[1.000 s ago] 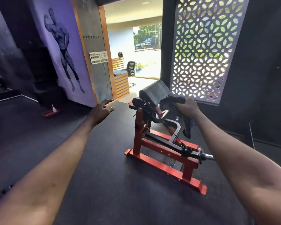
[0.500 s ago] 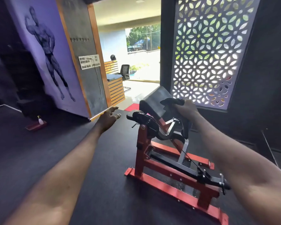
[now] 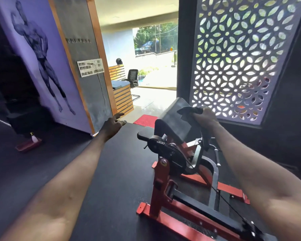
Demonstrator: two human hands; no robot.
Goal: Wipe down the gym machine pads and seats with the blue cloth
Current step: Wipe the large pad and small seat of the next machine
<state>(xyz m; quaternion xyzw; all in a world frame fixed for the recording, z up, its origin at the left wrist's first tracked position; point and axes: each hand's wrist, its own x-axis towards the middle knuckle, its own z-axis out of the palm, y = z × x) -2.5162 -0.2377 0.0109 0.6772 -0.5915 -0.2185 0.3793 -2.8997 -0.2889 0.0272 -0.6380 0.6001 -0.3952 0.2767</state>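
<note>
A low red-framed gym machine (image 3: 159, 186) stands on the black floor right of centre. Its sloped black arm pad (image 3: 175, 117) faces me at the top. My right hand (image 3: 204, 117) grips a dark blue cloth (image 3: 189, 111) and presses it on the pad's upper right edge; part of the cloth hangs down the pad's right side. My left hand (image 3: 112, 125) hovers in the air left of the machine, fingers spread and holding nothing. A small black seat pad (image 3: 143, 134) sticks out at the machine's left.
A spray bottle (image 3: 33, 136) stands on a red tray on the floor at far left. Behind are a purple mural wall (image 3: 42, 66), an open doorway with a red mat (image 3: 145, 120) and a desk, and a patterned white screen (image 3: 236, 54) at right.
The view has come closer to the machine and shifted left. My right hand with the cloth has slid up along the arm pad's top edge. My left hand stays outstretched.
</note>
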